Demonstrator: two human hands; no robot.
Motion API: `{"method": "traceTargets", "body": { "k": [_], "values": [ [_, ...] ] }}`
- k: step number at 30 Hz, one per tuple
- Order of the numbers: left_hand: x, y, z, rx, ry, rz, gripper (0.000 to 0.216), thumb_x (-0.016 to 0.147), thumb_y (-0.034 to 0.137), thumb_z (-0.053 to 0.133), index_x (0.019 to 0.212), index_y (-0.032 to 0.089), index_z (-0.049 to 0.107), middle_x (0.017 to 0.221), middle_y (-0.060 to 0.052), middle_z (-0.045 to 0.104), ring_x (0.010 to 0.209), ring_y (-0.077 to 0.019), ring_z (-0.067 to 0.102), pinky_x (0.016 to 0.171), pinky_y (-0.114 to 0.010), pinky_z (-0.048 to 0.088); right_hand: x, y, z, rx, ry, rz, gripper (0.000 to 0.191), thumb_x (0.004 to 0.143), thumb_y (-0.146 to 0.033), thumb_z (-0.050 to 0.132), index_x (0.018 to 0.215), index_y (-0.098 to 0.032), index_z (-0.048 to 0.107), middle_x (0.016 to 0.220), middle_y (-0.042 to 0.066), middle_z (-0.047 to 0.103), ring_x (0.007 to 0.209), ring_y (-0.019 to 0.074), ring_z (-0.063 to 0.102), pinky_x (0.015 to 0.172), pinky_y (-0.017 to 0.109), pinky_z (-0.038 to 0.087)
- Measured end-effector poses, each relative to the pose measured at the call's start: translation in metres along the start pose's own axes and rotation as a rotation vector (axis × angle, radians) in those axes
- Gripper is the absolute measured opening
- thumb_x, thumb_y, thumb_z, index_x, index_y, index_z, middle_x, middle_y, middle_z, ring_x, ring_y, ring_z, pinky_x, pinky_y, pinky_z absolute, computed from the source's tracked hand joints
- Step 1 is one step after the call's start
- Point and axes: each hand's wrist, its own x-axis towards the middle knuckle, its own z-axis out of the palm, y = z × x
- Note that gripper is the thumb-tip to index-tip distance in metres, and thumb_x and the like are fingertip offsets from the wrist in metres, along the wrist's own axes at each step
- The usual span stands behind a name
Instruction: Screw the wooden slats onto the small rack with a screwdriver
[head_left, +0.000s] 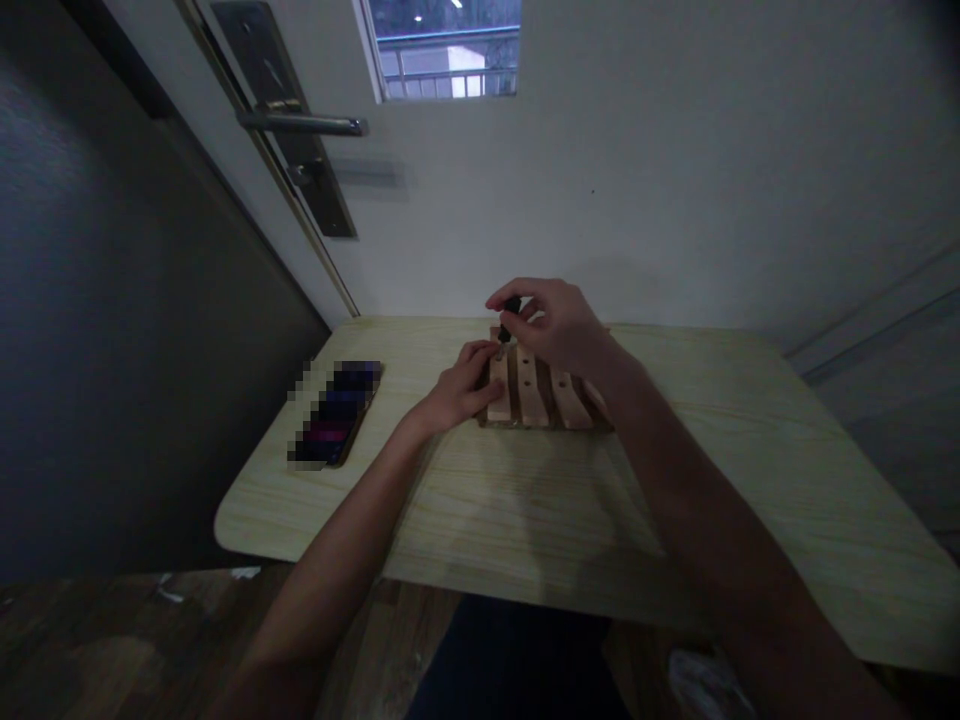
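Below the table's near edge, the person's dark-clothed lap (517,660) shows over a wood-patterned floor (386,625), with a pale, crumpled-looking item (703,680) lying to its right. Above them spreads a light wood-grain table (465,510) with a rounded left corner. A smartphone (337,415) lies flat on its left part (its screen is blurred into blocks), well apart from both hands. Near the middle of the far half sits a wooden slatted piece (534,398), its pale curved slats side by side, with dark holes in at least two of them. The left hand (454,390) rests at its left end, thumb and fingers parted, the thumb over the leftmost slat; whether it grips the wood I cannot tell. The right hand (555,320) reaches over the piece and pinches a short black tool (511,306) between thumb and fingers, tilted, its lower end at the upper part of that same slat. Behind the table stands a white door (637,180) with a metal lever handle (307,123) at left and a small window (448,50), through which a railing (450,73) shows.
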Motion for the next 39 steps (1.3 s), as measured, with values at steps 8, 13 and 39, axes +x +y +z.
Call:
{"method": "traceTargets", "body": {
  "k": [8,13,39],
  "values": [
    [0.000,0.002,0.001,-0.003,-0.007,-0.017,0.060,0.086,0.048,0.049,0.137,0.017,0.042,0.142,-0.016,0.035,0.137,-0.0328,0.036,0.119,-0.050,0.028,0.005,0.002,-0.006,-0.044,0.051,0.145,0.010,0.074,-0.021,0.074,0.083,-0.015,0.072,0.075,0.005,0.072,0.064,0.0161,0.064,0.064,0.030,0.049],
    [0.000,0.004,0.000,0.000,-0.006,-0.029,0.059,0.085,0.047,0.049,0.136,0.018,0.043,0.143,-0.015,0.036,0.136,-0.0330,0.037,0.120,-0.050,0.027,0.005,-0.003,-0.003,-0.120,0.109,0.150,0.017,0.069,-0.026,0.081,0.075,-0.015,0.070,0.073,0.005,0.071,0.065,0.0174,0.063,0.064,0.031,0.049],
    [0.001,0.001,0.001,-0.009,-0.003,-0.033,0.059,0.086,0.048,0.050,0.137,0.020,0.042,0.144,-0.013,0.036,0.136,-0.0323,0.038,0.120,-0.052,0.028,0.001,-0.007,-0.004,-0.069,0.034,0.031,0.018,0.085,-0.019,0.054,0.098,-0.021,0.066,0.094,0.005,0.071,0.082,0.0181,0.065,0.073,0.030,0.050]
  ]
}}
